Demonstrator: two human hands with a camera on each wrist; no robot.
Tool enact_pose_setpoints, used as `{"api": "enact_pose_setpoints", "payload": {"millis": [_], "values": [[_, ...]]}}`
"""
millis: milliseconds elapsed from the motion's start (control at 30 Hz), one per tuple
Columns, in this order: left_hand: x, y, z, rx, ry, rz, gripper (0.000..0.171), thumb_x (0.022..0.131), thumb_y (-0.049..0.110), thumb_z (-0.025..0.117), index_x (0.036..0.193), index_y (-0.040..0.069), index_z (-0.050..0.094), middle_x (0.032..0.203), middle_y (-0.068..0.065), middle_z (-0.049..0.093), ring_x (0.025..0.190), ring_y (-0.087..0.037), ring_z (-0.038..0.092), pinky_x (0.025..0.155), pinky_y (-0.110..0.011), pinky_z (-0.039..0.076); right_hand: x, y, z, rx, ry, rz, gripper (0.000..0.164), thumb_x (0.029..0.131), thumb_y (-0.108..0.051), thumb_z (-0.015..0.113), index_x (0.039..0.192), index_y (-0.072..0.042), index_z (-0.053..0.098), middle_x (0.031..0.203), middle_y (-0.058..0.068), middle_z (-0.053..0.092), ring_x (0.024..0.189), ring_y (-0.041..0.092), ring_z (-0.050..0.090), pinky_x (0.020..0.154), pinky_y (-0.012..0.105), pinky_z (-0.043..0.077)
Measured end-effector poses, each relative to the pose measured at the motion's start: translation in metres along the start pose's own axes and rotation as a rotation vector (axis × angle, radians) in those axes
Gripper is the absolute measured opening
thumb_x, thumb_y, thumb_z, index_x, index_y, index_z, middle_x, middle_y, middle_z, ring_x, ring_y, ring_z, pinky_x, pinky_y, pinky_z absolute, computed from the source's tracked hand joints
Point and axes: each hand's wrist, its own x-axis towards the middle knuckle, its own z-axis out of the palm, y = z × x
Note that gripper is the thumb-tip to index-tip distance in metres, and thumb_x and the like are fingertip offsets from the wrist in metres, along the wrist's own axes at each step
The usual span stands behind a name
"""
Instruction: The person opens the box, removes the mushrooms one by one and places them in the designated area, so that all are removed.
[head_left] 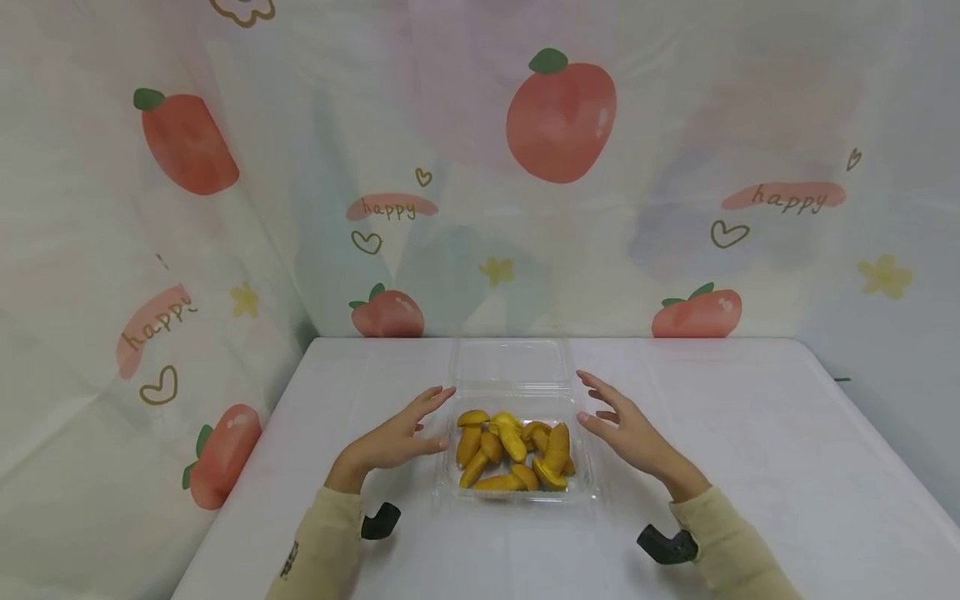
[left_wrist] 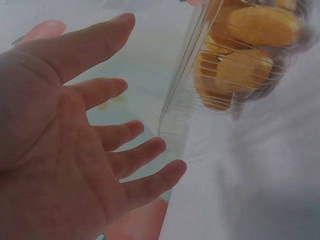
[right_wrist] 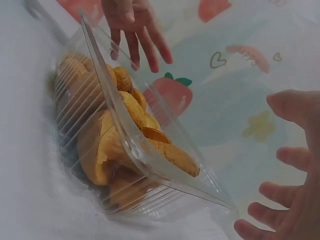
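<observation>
Head view: from above, facing forward and down across the rectangular white-covered table point(head_left: 750, 425), the most distant of the three. Left wrist view: close, rolled sideways, looking past the bare left hand point(left_wrist: 75, 155) at the hinged, clear plastic container point(head_left: 517, 496). Right wrist view: also close, rolled the opposite way, from the container's other side; both wrist views share the container.

Left hand point(head_left: 390, 442) and right hand point(head_left: 634, 437) hover apart, facing inward, fingers point(left_wrist: 154, 186) spread.

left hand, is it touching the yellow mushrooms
Apart. The left wrist view shows a gap, with the rim of the plastic container between the left hand and the mushrooms.
</observation>
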Motion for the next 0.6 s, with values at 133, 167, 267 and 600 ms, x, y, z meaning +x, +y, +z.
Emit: {"api": "enact_pose_setpoints", "payload": {"millis": [133, 167, 267, 600], "values": [[-0.002, 0.0, 0.003, -0.007, -0.029, -0.023, 0.08, 0.098, 0.023, 0.066, 0.163, 0.019, 0.021, 0.17, -0.017, 0.004, 0.155, -0.044, 0.016, 0.117, -0.067, 0.03, -0.003, -0.001, 0.002, -0.019, -0.022, -0.015, 0.064, 0.101, -0.023, 0.06, 0.157, -0.007, 0.034, 0.161, 0.026, 0.032, 0.14, 0.051, 0.038, 0.107, 0.068, 0.041], [-0.002, 0.0, 0.004, -0.008, -0.033, -0.026, 0.08, 0.097, 0.023, 0.067, 0.163, 0.019, 0.022, 0.17, -0.017, 0.004, 0.155, -0.044, 0.016, 0.117, -0.067, 0.029, -0.004, -0.001, 0.002, -0.025, -0.026, -0.019, 0.063, 0.101, -0.023, 0.06, 0.156, -0.007, 0.035, 0.161, 0.026, 0.033, 0.14, 0.051, 0.038, 0.107, 0.068, 0.041], [-0.003, 0.0, 0.005, -0.005, -0.041, -0.023, 0.079, 0.097, 0.022, 0.068, 0.162, 0.016, 0.023, 0.17, -0.016, 0.006, 0.154, -0.044, 0.017, 0.117, -0.069, 0.028, -0.006, 0.001, 0.005, -0.042, -0.037, -0.031, 0.061, 0.1, -0.02, 0.06, 0.155, -0.006, 0.036, 0.16, 0.027, 0.034, 0.139, 0.052, 0.039, 0.106, 0.068, 0.043], [-0.002, -0.002, 0.01, 0.034, -0.027, -0.016, 0.082, 0.095, 0.02, 0.07, 0.162, 0.01, 0.024, 0.169, -0.019, 0.008, 0.154, -0.046, 0.014, 0.118, -0.071, 0.021, -0.007, 0.002, 0.012, -0.092, -0.049, -0.048, 0.06, 0.099, -0.019, 0.063, 0.152, -0.004, 0.04, 0.158, 0.027, 0.038, 0.143, 0.05, 0.037, 0.104, 0.069, 0.043]]}}
